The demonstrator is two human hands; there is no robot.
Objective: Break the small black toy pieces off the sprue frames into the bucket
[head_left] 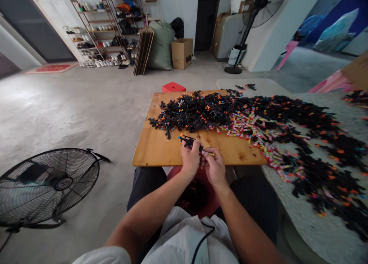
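My left hand (189, 156) grips a black plastic piece (188, 141) with small orange and blue tips, held just above the near edge of a wooden board (156, 149). My right hand (214, 166) sits right beside it and pinches a small yellowish stick-like piece (209, 154) pointed toward the black piece. Both hands hover over my lap. A large heap of similar black pieces (198, 110) lies on the far half of the board. A band of small pink, yellow and white pieces (250, 127) runs from the heap to the right.
A speckled grey table (324, 225) on the right carries more black pieces (322, 172). A red container (198, 197) sits between my knees. A floor fan (48, 185) stands at the left, a red stool (173, 87) behind the board, a standing fan (253, 14) and shelves far back.
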